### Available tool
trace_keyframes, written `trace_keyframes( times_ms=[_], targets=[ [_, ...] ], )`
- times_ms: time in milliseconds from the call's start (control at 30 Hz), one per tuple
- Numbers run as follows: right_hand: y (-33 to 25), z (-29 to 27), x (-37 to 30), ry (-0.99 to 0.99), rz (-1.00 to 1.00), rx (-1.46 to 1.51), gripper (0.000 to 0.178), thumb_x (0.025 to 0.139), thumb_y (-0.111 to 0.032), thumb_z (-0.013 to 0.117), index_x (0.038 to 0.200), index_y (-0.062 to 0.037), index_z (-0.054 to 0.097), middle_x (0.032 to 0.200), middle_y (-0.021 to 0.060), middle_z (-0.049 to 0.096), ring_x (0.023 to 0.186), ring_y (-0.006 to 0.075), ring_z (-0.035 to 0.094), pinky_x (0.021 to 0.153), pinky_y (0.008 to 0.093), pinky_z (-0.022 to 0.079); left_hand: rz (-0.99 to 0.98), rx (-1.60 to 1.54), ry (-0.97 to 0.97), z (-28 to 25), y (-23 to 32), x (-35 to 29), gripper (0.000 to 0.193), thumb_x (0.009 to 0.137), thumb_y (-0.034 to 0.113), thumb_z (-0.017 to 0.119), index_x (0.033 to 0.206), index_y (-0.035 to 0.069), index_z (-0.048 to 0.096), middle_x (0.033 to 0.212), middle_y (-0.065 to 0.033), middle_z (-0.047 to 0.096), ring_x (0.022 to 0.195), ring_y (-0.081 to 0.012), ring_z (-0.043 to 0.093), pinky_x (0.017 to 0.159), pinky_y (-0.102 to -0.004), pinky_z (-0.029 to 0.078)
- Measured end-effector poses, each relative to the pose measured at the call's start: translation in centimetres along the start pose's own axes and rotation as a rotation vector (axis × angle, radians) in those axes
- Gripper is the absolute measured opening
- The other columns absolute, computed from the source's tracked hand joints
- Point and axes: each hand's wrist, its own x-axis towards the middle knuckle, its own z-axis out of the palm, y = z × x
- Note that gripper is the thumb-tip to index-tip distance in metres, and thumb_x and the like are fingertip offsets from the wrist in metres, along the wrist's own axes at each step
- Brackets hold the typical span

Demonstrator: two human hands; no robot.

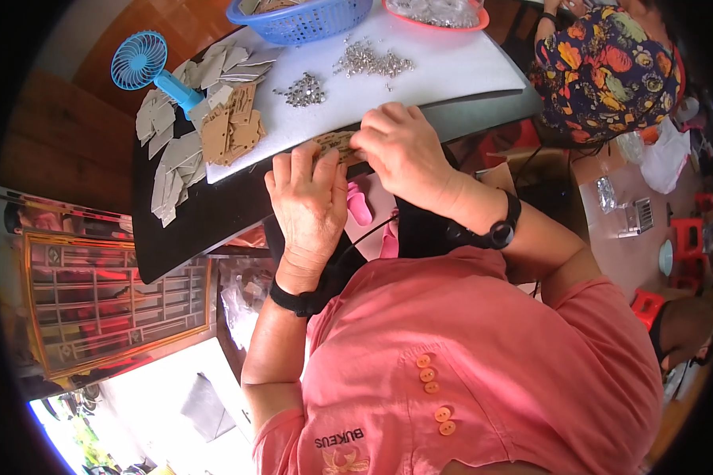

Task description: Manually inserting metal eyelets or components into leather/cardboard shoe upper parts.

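A small brown printed card point(337, 144) is held between my two hands at the table's near edge. Closed fingertips of my left hand point(307, 194) grip its left end. At the other end, my right hand point(404, 154) pinches the card with bent fingers. Whether a small part is also in the fingers is hidden. Just left of my hands lies a pile of brown cards point(231, 127). Beyond them, on a white foam sheet point(451, 67), are a small heap of shiny metal pieces point(303, 91) and a wider scatter of similar pieces point(372, 59).
Grey cards point(174, 174) lie spread on the dark table point(202, 218) around a blue handheld fan point(178, 91). A blue basket point(313, 24) and a red tray point(444, 20) of clear bags stand at the back. Another person in a flowered top point(610, 71) is at the far right.
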Motion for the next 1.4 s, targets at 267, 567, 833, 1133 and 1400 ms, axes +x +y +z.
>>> trace_keyframes(
  times_ms=[267, 567, 833, 1133, 1400],
  targets=[
    [3.4, -2.8, 5.4, -0.253, 0.177, 0.15, 0.011, 0.083, -0.018, 0.067, 0.089, -0.0092, 0.066, 0.08, 0.0099, 0.068, 0.076, 0.0297, 0.066, 0.066, 0.0405, 0.049, -0.043, -0.069, 0.039, 0.4, 0.2, -0.3, 0.016, 0.08, 0.01, 0.069, 0.096, 0.008, 0.066, 0.103, -0.0069, 0.061, 0.095, -0.0291, 0.055, 0.078, -0.0407, 0.04],
    [4.2, 1.8, 13.4, -0.472, 0.208, -0.067, 0.013, 0.078, -0.016, 0.067, 0.09, -0.0147, 0.071, 0.085, 0.0078, 0.07, 0.085, 0.0283, 0.066, 0.071, 0.043, 0.049, -0.072, -0.097, 0.071, 0.6, 0.2, -0.3, 0.015, 0.08, 0.011, 0.07, 0.094, 0.008, 0.066, 0.103, -0.006, 0.061, 0.094, -0.0287, 0.055, 0.077, -0.0403, 0.04],
    [5.2, 1.8, 13.9, -0.604, 0.171, -0.082, 0.011, 0.075, -0.014, 0.068, 0.086, -0.0125, 0.069, 0.076, 0.0072, 0.067, 0.075, 0.0249, 0.066, 0.065, 0.0405, 0.049, -0.075, -0.094, 0.065, 0.7, -0.1, -0.6, 0.018, 0.081, 0.012, 0.069, 0.098, 0.008, 0.066, 0.108, -0.0073, 0.061, 0.095, -0.0284, 0.055, 0.078, -0.0404, 0.039],
    [5.4, 1.5, 13.4, -0.567, 0.325, 0.069, 0.012, 0.079, -0.018, 0.07, 0.088, -0.0115, 0.069, 0.073, 0.0056, 0.066, 0.062, 0.0176, 0.064, 0.059, 0.0357, 0.049, -0.061, -0.096, 0.061, 0.6, -0.3, -0.7, 0.02, 0.08, 0.012, 0.07, 0.099, 0.008, 0.066, 0.108, -0.0069, 0.06, 0.094, -0.028, 0.054, 0.079, -0.0401, 0.039],
    [5.2, 3.0, 13.4, -0.593, 0.119, -0.09, 0.014, 0.078, -0.023, 0.069, 0.087, -0.012, 0.068, 0.082, 0.0083, 0.067, 0.084, 0.0293, 0.064, 0.072, 0.0425, 0.048, -0.064, -0.089, 0.091, 1.0, -0.2, -0.5, 0.019, 0.08, 0.015, 0.069, 0.097, 0.007, 0.065, 0.109, -0.0082, 0.06, 0.092, -0.0283, 0.054, 0.075, -0.0405, 0.038]
  ],
)
